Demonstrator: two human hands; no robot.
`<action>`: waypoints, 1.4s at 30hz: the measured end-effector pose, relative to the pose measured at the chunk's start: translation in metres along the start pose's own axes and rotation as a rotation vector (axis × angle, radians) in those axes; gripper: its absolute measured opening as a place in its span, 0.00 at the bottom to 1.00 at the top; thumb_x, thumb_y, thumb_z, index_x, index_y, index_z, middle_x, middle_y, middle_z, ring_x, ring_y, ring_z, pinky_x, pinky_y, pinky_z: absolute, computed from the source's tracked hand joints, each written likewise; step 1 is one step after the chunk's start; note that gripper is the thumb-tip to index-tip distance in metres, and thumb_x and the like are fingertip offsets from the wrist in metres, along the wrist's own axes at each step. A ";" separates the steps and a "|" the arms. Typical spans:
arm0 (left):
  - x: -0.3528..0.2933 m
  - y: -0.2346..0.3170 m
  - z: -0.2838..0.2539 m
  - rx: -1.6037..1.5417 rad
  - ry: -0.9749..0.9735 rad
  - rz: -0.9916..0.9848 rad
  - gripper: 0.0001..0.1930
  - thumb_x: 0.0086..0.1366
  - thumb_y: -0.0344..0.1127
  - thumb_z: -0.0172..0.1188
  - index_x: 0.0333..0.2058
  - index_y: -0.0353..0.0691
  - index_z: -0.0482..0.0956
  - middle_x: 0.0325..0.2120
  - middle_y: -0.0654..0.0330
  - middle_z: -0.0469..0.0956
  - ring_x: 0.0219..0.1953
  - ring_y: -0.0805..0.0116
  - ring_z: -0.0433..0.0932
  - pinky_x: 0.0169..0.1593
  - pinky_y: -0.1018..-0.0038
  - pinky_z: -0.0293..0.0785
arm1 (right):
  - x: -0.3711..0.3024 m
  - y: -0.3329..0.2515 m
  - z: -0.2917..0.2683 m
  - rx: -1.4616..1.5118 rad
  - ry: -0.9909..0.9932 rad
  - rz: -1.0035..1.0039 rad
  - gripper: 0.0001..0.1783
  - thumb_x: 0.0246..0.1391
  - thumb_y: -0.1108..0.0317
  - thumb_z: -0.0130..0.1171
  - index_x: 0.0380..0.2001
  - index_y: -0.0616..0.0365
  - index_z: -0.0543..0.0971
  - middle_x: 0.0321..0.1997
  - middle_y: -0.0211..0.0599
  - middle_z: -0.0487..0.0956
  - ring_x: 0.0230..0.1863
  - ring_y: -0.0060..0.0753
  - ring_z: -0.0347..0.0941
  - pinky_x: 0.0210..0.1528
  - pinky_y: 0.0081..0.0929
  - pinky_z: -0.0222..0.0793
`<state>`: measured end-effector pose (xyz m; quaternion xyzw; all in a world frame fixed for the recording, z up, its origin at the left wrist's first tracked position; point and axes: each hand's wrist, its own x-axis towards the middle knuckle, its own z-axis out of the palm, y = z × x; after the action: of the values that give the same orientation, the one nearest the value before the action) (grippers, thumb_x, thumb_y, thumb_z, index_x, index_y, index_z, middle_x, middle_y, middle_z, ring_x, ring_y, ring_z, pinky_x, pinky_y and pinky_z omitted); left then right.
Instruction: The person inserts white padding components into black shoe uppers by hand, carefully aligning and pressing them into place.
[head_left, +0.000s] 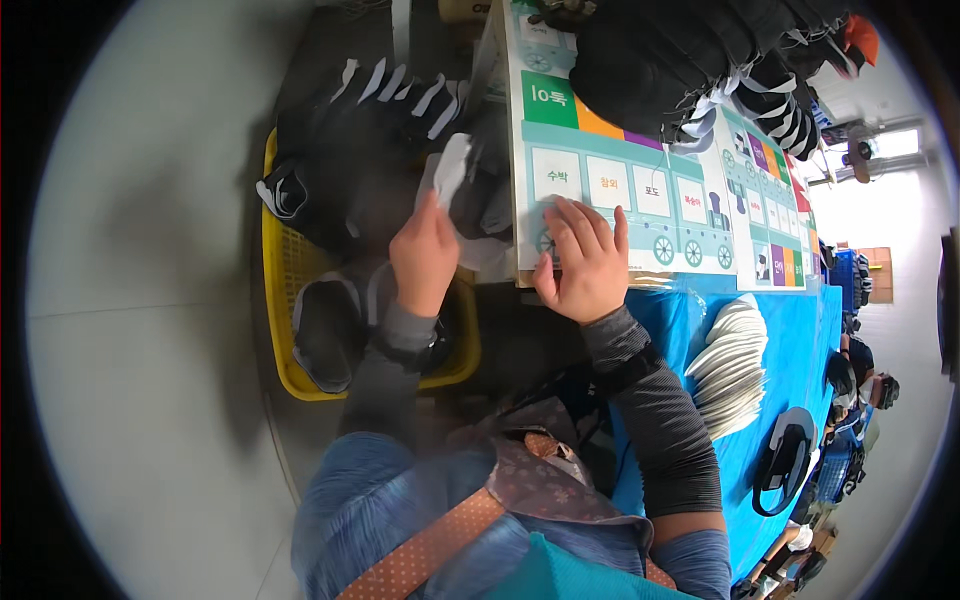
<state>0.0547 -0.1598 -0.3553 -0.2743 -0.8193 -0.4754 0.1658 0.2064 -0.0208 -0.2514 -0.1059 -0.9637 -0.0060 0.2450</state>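
**White strip pinched in your left fingers, right hand resting on the printed sheet**

Your left hand (pixel 425 262) is raised over the yellow basket (pixel 290 265), its thumb and forefinger closed together on a pale white strip (pixel 453 168). The strip stands up from your fingertips, near the table's left edge; its lower part is blurred, so you cannot tell what it joins.

Your right hand (pixel 585 272) lies palm down on the colourful printed sheet (pixel 668 222), the fingers loosely spread and gripping nothing you can see. That sheet covers the near end of the table (pixel 800 345), which also has a blue cover.

Dark pieces with white strips (pixel 370 130) heap up in the far part of the basket, and a dark rounded piece (pixel 330 335) sits in its near left corner. Beyond your right hand, more black pieces (pixel 640 70) are piled on the sheet. To your right, a fanned stack of whitish pieces (pixel 730 370) lies on the blue cover, near a black-and-grey piece (pixel 787 460).
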 end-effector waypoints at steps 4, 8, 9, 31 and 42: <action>-0.018 -0.024 -0.045 0.026 0.132 0.004 0.13 0.67 0.27 0.62 0.50 0.31 0.80 0.31 0.43 0.82 0.27 0.51 0.82 0.32 0.65 0.77 | 0.001 -0.001 0.002 -0.005 0.023 -0.009 0.26 0.49 0.57 0.58 0.51 0.55 0.78 0.58 0.37 0.77 0.59 0.43 0.72 0.68 0.64 0.53; -0.025 -0.053 -0.089 0.055 0.303 0.030 0.12 0.68 0.27 0.63 0.47 0.27 0.80 0.26 0.55 0.80 0.24 0.76 0.70 0.28 0.75 0.70 | 0.000 -0.002 0.005 0.004 -0.008 0.006 0.25 0.49 0.56 0.58 0.50 0.56 0.78 0.58 0.37 0.77 0.59 0.42 0.72 0.68 0.63 0.54; -0.019 -0.051 -0.112 0.169 0.242 -0.104 0.13 0.68 0.28 0.64 0.49 0.28 0.80 0.22 0.60 0.75 0.22 0.76 0.66 0.26 0.76 0.67 | -0.001 0.001 0.005 -0.011 -0.007 -0.001 0.25 0.49 0.56 0.58 0.49 0.56 0.79 0.57 0.37 0.77 0.59 0.42 0.73 0.69 0.61 0.53; -0.123 -0.396 -0.096 -0.080 -0.682 -0.860 0.25 0.71 0.47 0.55 0.55 0.31 0.69 0.41 0.51 0.80 0.37 0.54 0.84 0.34 0.64 0.80 | -0.006 -0.010 -0.017 0.085 0.108 -0.037 0.20 0.59 0.55 0.60 0.52 0.49 0.78 0.61 0.33 0.76 0.66 0.40 0.68 0.71 0.60 0.53; -0.105 -0.394 -0.084 0.796 -1.179 0.331 0.47 0.49 0.68 0.69 0.57 0.34 0.73 0.37 0.47 0.83 0.43 0.46 0.83 0.46 0.52 0.75 | -0.195 -0.040 -0.169 0.281 -0.159 0.293 0.17 0.46 0.75 0.67 0.43 0.55 0.81 0.58 0.40 0.79 0.62 0.48 0.73 0.68 0.55 0.61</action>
<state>-0.1005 -0.4202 -0.6413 -0.5240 -0.8310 0.1164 -0.1461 0.4452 -0.1096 -0.1937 -0.2100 -0.9457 0.1724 0.1786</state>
